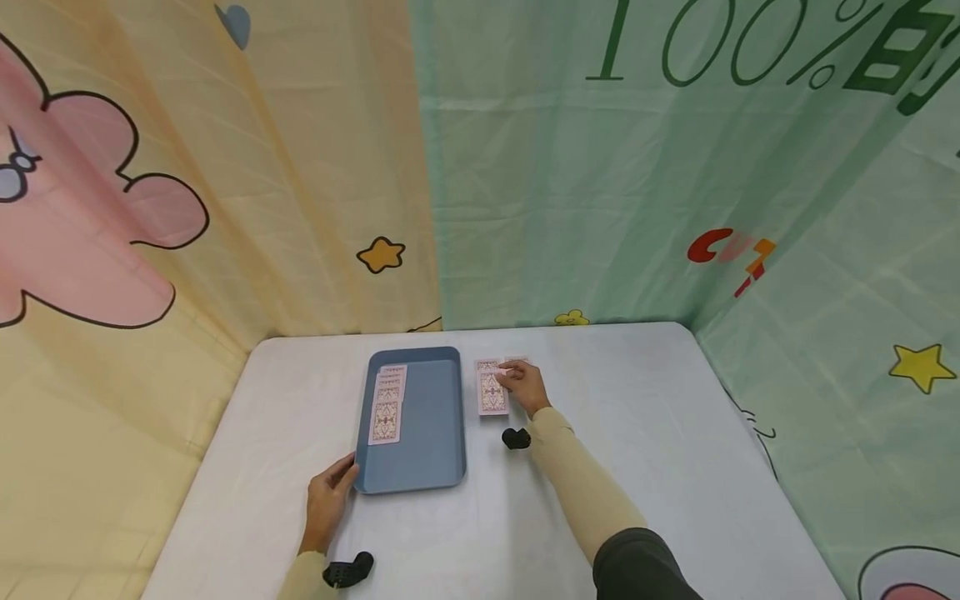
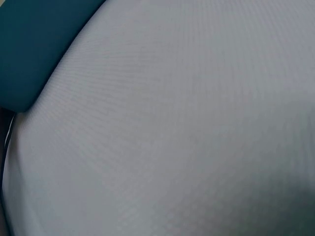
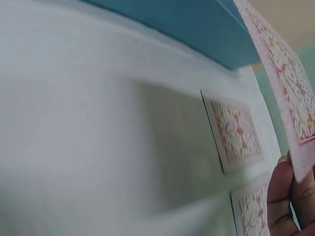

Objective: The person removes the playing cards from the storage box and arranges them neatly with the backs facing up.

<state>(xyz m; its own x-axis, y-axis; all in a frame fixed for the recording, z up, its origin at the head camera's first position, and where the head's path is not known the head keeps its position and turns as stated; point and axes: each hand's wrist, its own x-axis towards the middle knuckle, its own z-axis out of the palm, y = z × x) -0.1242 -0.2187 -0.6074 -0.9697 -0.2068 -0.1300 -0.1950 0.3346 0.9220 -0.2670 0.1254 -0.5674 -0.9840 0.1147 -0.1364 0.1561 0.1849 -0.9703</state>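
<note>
My right hand (image 1: 525, 385) pinches a playing card (image 1: 492, 395), its red-and-white patterned back showing. The right wrist view has this card (image 3: 285, 69) raised and tilted above the table, with the fingertips (image 3: 281, 189) at its lower corner. Beneath it lie a card (image 3: 236, 132) and another card (image 3: 253, 211), both back up on the cloth. To the left sits a blue-grey tray (image 1: 431, 417) with several overlapping cards (image 1: 386, 417) in a column along its left side. My left hand (image 1: 327, 504) touches the tray's near left edge; it is outside the left wrist view.
A white cloth covers the table (image 1: 600, 367). Patterned curtains (image 1: 525, 208) hang behind it and at both sides. A black wrist camera (image 1: 348, 570) is on the left wrist, another black wrist camera (image 1: 516, 438) on the right.
</note>
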